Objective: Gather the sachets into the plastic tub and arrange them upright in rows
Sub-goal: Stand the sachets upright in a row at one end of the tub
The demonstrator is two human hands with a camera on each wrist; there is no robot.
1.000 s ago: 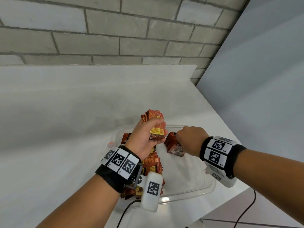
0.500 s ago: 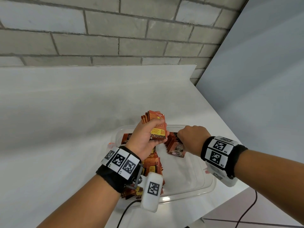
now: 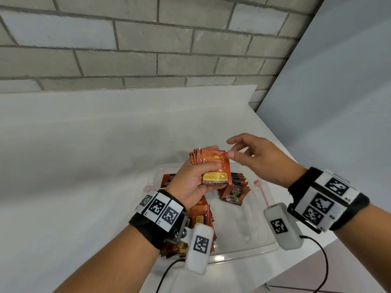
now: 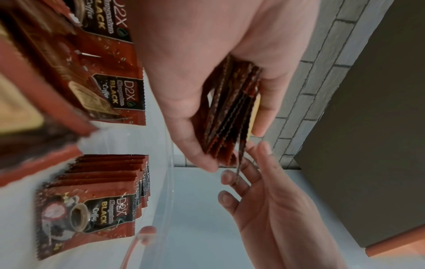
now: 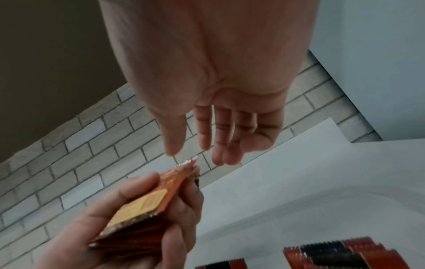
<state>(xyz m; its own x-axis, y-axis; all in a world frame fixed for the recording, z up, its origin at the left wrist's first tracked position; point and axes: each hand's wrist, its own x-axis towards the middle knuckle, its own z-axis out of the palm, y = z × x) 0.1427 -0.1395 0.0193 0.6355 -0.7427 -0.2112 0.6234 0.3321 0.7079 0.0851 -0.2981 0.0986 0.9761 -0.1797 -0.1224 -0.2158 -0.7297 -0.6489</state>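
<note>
Left hand (image 3: 191, 182) grips the sachet stack (image 3: 213, 166), right hand (image 3: 260, 159) open at its top corner; next I pinch one off for the tub (image 3: 249, 248) row.

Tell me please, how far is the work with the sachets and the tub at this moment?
Done: one short row of sachets stands in the plastic tub. In hand: the left hand grips a stack of sachets above the tub, and the open right hand reaches for its top corner. Left: that stack and the loose pile of sachets at the tub's left side need arranging upright.
</note>
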